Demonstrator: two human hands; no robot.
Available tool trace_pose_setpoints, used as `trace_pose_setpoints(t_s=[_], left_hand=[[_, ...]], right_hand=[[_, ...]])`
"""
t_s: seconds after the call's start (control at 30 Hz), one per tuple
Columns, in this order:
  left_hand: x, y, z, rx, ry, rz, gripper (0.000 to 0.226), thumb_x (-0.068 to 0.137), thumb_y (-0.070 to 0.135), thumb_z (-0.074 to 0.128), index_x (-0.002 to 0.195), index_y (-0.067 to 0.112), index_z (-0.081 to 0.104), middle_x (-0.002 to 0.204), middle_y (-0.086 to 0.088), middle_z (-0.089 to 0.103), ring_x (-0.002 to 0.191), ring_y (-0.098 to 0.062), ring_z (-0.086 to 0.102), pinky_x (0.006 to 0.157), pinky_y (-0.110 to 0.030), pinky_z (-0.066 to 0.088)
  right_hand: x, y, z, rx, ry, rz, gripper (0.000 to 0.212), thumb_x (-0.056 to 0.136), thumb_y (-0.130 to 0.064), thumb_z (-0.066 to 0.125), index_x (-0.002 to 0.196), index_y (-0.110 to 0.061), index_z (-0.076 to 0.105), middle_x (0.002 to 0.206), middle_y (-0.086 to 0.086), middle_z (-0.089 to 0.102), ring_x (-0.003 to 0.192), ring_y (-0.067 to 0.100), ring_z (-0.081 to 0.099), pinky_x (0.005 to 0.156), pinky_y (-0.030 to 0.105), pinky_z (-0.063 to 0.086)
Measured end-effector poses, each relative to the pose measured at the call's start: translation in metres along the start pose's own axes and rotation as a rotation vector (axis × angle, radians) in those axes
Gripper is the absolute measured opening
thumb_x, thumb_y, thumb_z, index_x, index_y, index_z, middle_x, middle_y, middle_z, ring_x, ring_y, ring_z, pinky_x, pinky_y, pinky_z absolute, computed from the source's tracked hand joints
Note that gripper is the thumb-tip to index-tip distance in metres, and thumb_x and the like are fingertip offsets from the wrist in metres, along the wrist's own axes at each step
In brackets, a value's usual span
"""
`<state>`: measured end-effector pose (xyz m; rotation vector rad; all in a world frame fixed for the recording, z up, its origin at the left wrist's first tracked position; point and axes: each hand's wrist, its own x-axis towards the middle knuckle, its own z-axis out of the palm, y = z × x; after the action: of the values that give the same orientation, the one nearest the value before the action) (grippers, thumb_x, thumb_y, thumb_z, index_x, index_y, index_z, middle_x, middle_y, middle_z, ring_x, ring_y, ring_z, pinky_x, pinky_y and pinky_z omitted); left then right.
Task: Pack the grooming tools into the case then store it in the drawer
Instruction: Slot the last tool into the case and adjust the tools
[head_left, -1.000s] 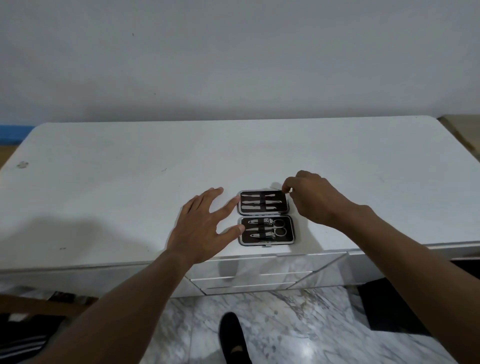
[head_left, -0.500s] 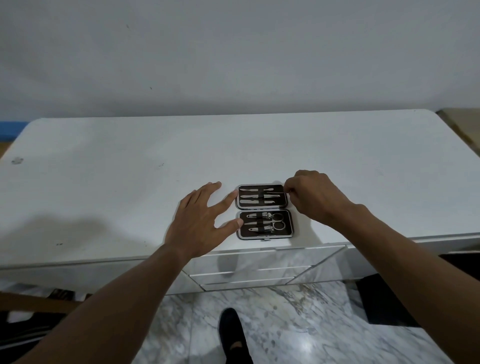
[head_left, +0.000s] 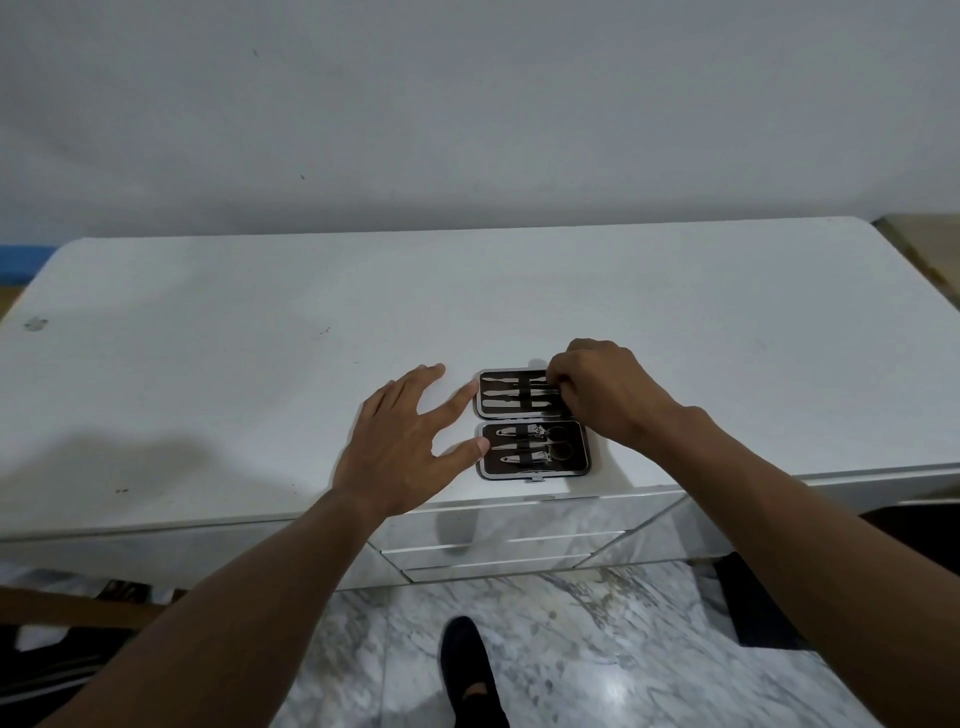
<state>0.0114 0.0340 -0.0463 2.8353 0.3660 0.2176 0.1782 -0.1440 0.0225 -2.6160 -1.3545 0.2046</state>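
A small dark grooming case lies open flat near the front edge of the white dresser top. Its near half holds clippers and scissors under a strap. Its far half holds slim metal tools. My left hand rests open on the dresser, with its index fingertip and thumb tip against the case's left edge. My right hand covers the right end of the far half, fingers pinched on the end of a slim tool there. The tool's tip is hidden under the fingers.
Shut drawer fronts with a mirrored look sit right below the case. Below them is marble floor with my dark shoe. A wall stands behind the dresser. Dark clutter lies at the lower left.
My right hand has slid a little inward over the far half's right end and its fingers have closed tighter. My left hand has stayed at the case's left edge.
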Motion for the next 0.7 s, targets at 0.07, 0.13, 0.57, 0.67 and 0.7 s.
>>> trace_pose_setpoints(t_s=[0.07,0.13,0.57,0.67,0.7], left_hand=[[0.000,0.000,0.000,-0.001,0.001,0.001,0.066,0.087,0.075,0.025,0.147,0.047,0.029,0.157,0.001,0.031,0.145,-0.017,0.022,0.116,-0.041,0.020],[0.000,0.000,0.000,-0.009,0.002,0.001,0.066,0.087,0.074,0.025,0.146,0.047,0.029,0.157,0.001,0.031,0.145,-0.018,0.023,0.116,-0.042,0.021],[-0.001,0.000,0.001,-0.012,0.005,-0.006,0.066,0.087,0.075,0.025,0.147,0.048,0.028,0.156,0.002,0.030,0.145,-0.017,0.022,0.117,-0.043,0.023],[0.000,0.001,0.000,-0.018,0.006,-0.005,0.066,0.087,0.075,0.024,0.147,0.047,0.029,0.157,0.001,0.030,0.145,-0.018,0.022,0.117,-0.044,0.023],[0.000,0.001,0.000,-0.018,0.006,-0.005,0.066,0.087,0.075,0.024,0.147,0.047,0.029,0.157,0.001,0.030,0.145,-0.017,0.022,0.116,-0.043,0.022]], right_hand=[[0.001,-0.002,0.000,-0.007,-0.001,-0.013,0.028,0.084,0.000,0.046,0.097,-0.008,0.068,0.099,0.013,0.065,0.090,0.033,0.059,0.076,0.036,0.048],[0.003,-0.003,0.001,-0.011,-0.004,-0.021,0.027,0.083,0.001,0.046,0.097,-0.008,0.068,0.098,0.013,0.065,0.090,0.033,0.059,0.076,0.037,0.048],[0.011,-0.008,0.005,0.001,-0.020,-0.070,0.030,0.084,0.001,0.046,0.102,-0.012,0.066,0.102,0.011,0.067,0.093,0.032,0.060,0.077,0.034,0.046],[0.012,-0.009,0.006,0.013,-0.014,-0.075,0.030,0.083,0.000,0.046,0.102,-0.012,0.066,0.100,0.011,0.068,0.090,0.032,0.061,0.077,0.036,0.050],[0.012,-0.009,0.006,0.020,-0.009,-0.074,0.030,0.083,0.000,0.046,0.102,-0.013,0.066,0.099,0.011,0.069,0.089,0.032,0.061,0.077,0.037,0.050]])
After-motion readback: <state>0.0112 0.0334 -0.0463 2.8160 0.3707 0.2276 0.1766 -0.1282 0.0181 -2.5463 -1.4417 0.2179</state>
